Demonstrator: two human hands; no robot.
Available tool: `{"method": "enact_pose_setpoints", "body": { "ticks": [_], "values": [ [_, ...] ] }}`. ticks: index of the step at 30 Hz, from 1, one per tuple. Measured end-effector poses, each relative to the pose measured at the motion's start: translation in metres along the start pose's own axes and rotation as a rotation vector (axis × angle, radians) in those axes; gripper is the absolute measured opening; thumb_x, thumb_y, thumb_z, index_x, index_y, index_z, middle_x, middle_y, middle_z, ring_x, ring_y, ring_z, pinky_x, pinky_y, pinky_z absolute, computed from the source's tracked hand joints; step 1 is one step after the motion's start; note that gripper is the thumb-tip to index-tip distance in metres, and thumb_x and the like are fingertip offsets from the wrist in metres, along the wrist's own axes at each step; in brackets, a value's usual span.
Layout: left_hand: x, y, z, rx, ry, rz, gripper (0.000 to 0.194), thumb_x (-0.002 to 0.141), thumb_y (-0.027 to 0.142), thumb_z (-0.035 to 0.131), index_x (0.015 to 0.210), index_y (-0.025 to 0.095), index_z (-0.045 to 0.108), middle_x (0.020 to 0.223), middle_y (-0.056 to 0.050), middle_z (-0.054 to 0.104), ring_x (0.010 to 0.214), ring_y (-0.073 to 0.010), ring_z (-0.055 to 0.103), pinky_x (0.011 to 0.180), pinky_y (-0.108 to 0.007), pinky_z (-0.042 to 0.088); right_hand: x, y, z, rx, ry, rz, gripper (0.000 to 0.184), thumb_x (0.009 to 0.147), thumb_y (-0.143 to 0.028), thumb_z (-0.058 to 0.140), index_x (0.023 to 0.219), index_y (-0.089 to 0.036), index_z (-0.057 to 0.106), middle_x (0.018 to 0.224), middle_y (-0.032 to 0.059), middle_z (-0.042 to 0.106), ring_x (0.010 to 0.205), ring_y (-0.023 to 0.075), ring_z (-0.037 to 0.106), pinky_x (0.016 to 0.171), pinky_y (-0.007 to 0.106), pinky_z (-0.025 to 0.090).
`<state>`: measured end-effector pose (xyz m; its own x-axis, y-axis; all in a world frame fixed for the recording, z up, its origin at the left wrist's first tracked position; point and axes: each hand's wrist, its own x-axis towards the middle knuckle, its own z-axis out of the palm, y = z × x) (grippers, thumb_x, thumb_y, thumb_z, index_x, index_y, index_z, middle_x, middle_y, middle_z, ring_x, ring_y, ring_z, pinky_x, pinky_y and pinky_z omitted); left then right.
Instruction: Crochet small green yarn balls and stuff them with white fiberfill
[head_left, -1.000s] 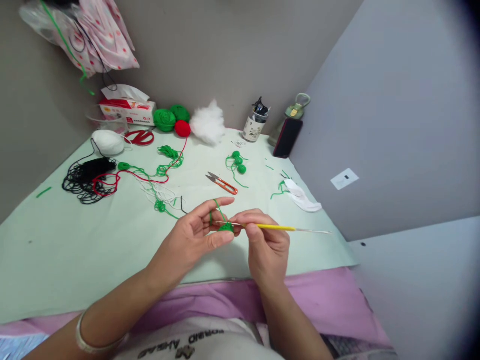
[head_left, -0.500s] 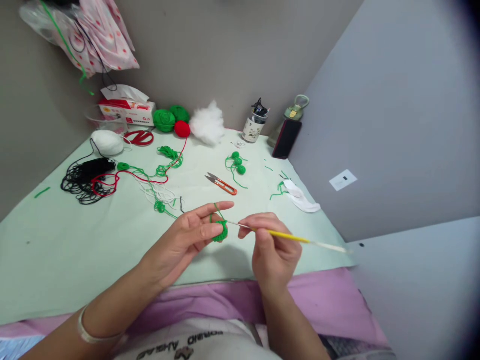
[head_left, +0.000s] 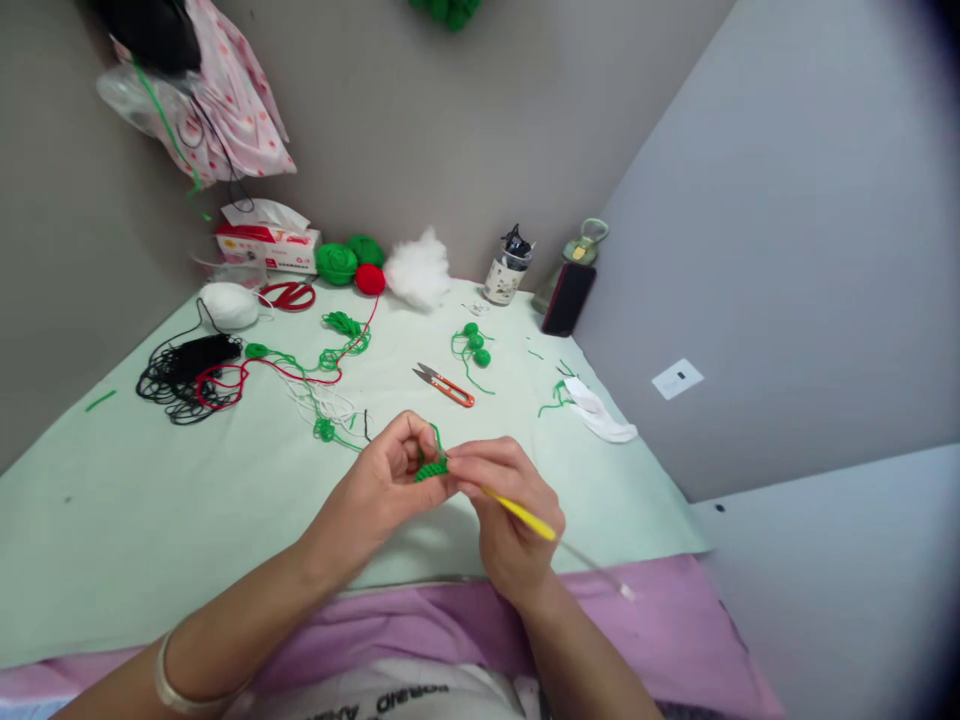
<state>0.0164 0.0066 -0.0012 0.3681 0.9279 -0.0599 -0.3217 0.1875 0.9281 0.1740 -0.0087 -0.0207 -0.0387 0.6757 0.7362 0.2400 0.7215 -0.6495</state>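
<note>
My left hand (head_left: 386, 490) pinches a small green crochet piece (head_left: 430, 469) between thumb and fingers, with green yarn looped over a finger. My right hand (head_left: 504, 505) is closed on a yellow crochet hook (head_left: 525, 516), its tip at the green piece and its tail pointing down to the right. Both hands meet above the near middle of the pale green table (head_left: 150, 520). The green yarn trails left toward a small green knot (head_left: 324, 430) on the table.
Orange thread snips (head_left: 447, 385) lie just beyond my hands. Small green crochet balls (head_left: 475, 343), a white cloth (head_left: 600, 415), tangled black yarn (head_left: 184, 365), white yarn (head_left: 229, 305), red scissors (head_left: 289, 295), a tissue box (head_left: 266, 245), stuffing (head_left: 418, 270), a cup (head_left: 504, 275) and a phone (head_left: 568, 298) stand farther back.
My right hand has swung the hook's tail downward and brought its fingers back against the green piece. My left fingers have curled closed over it. The camera view tilted slightly down.
</note>
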Motion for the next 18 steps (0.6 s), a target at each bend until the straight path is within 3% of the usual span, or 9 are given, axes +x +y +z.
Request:
{"method": "enact_pose_setpoints", "body": {
  "ticks": [4, 12, 18],
  "values": [
    [0.0, 0.009, -0.001, -0.064, -0.074, -0.079, 0.024, 0.08, 0.024, 0.077, 0.086, 0.02, 0.055, 0.077, 0.005, 0.052, 0.07, -0.0106, 0.046, 0.067, -0.024, 0.038, 0.013, 0.002, -0.001, -0.162, 0.001, -0.116, 0.034, 0.095, -0.007, 0.061, 0.116, -0.03, 0.074, 0.102, 0.0067, 0.073, 0.088, 0.0187, 0.071, 0.071, 0.033, 0.06],
    [-0.007, 0.024, -0.008, -0.184, -0.112, -0.158, 0.032, 0.082, 0.033, 0.08, 0.084, 0.021, 0.05, 0.065, 0.008, 0.049, 0.058, -0.0082, 0.045, 0.057, -0.021, 0.038, 0.055, 0.008, 0.008, -0.194, 0.159, -0.087, 0.021, 0.096, -0.01, 0.06, 0.101, -0.025, 0.075, 0.093, 0.0037, 0.072, 0.085, 0.0166, 0.07, 0.071, 0.031, 0.057],
    [-0.01, 0.037, -0.024, -0.175, -0.144, -0.118, 0.035, 0.082, 0.036, 0.08, 0.083, 0.022, 0.048, 0.06, 0.009, 0.047, 0.052, -0.0082, 0.043, 0.05, -0.02, 0.041, 0.081, 0.0, 0.016, -0.179, 0.214, -0.039, 0.013, 0.096, -0.019, 0.062, 0.094, -0.021, 0.075, 0.088, 0.0043, 0.071, 0.081, 0.0179, 0.067, 0.069, 0.031, 0.054]
  ]
}}
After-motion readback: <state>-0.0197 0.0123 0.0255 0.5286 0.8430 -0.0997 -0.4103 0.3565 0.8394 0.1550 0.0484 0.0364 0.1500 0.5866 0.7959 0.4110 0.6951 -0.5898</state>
